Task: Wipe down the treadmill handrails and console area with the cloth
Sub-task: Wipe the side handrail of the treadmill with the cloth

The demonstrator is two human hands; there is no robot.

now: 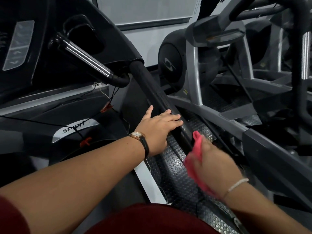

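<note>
Head | right hand: cloth, maybe on handrail | left hand: handrail

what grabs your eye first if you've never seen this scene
The pink cloth stands out, bunched in the right hand at the near end of the black handrail, low right of centre. Just above it the left hand rests open on that rail, a wristwatch on its wrist. A chrome bar slants across the upper left.

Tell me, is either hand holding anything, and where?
The right hand grips the pink cloth, bunched in its palm. The left hand lies flat on the handrail, gripping nothing.
</note>
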